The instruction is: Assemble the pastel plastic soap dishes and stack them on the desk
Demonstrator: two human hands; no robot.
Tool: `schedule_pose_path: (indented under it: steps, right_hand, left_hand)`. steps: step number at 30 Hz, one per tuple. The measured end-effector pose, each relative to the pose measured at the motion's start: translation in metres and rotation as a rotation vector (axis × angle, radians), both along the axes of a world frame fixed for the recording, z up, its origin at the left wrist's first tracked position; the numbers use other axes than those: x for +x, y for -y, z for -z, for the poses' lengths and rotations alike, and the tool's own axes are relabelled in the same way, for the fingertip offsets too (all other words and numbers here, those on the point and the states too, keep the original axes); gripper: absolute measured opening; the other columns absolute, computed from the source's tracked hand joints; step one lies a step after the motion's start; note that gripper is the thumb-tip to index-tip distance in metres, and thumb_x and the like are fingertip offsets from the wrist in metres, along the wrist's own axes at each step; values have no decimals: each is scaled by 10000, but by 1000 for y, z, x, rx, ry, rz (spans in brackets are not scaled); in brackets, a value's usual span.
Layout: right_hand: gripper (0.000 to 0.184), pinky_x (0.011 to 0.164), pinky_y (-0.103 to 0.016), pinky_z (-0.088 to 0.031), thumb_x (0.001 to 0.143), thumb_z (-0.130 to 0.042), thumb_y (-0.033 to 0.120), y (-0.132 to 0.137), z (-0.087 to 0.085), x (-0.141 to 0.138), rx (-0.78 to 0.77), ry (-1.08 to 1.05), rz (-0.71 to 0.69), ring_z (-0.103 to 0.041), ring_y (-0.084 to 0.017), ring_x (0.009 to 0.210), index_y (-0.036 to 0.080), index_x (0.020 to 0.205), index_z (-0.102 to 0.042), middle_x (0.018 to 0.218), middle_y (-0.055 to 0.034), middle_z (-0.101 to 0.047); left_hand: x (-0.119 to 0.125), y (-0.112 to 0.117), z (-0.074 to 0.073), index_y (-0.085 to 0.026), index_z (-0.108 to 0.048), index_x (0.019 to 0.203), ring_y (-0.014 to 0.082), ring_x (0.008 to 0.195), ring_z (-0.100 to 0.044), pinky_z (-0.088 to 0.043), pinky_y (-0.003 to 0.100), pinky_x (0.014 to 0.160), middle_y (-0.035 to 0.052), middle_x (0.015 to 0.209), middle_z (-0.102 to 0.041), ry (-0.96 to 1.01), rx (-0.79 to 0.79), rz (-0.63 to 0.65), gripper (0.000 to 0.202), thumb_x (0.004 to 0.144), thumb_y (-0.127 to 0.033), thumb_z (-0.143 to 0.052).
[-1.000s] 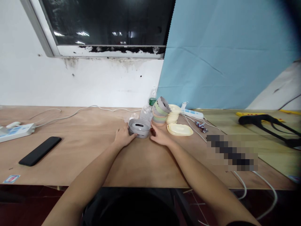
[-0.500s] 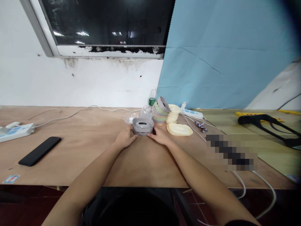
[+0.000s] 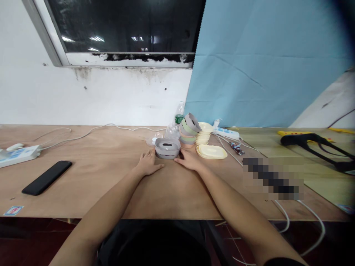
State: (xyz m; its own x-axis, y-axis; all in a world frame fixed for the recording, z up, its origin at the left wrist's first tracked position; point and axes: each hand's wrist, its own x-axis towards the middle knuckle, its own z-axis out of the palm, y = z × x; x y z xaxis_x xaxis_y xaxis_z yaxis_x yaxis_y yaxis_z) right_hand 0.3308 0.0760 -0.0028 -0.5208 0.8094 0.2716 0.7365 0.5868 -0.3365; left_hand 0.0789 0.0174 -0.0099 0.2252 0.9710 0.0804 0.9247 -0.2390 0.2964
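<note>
A grey oval box with a slotted lid (image 3: 167,148) rests on the wooden table (image 3: 111,173), far from me at the middle. My left hand (image 3: 147,165) lies flat on the table just left of it, fingers stretched out, not gripping it. My right hand (image 3: 188,161) lies flat just right of it, fingers out toward its lower edge. Both hands hold nothing. Behind the box stands a leaning stack of coloured oval boxes (image 3: 188,131), with a stack of cream lids (image 3: 204,135) and a single cream lid (image 3: 212,152) to the right.
A black phone (image 3: 47,177) and a white power strip (image 3: 19,154) lie at the left. White cables run along the back and off the right front edge. A plastic bottle (image 3: 177,123) stands behind the stack. A black frame (image 3: 318,146) lies far right.
The grey box has been pushed away from me toward the stack. Both hands have let go of its sides and now lie flat on the table beside it.
</note>
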Motion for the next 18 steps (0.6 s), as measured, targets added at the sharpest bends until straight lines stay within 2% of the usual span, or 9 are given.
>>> schedule_pose_path:
  steps: [8, 18]
  right_hand:
    - [557, 911, -414, -466, 788, -635, 421, 2, -2, 0, -19, -25, -18, -580, -309, 1127, 184, 1268, -483, 1246, -136, -608]
    - [599, 934, -433, -459, 784, -636, 410, 0, 1, 1, -16, -24, -27, -561, -317, 1161, 179, 1305, -453, 1285, -146, -583]
  left_hand:
    - [-1, -2, 2, -146, -138, 1485, 326, 1424, -196, -164, 473, 1123, 170, 1541, -233, -7, -9, -8, 954, 779, -714, -439]
    - [-2, 0, -1, -119, -153, 1483, 327, 1417, -216, -176, 463, 1123, 179, 1531, -257, -12, 5, 14, 966, 778, -722, -421]
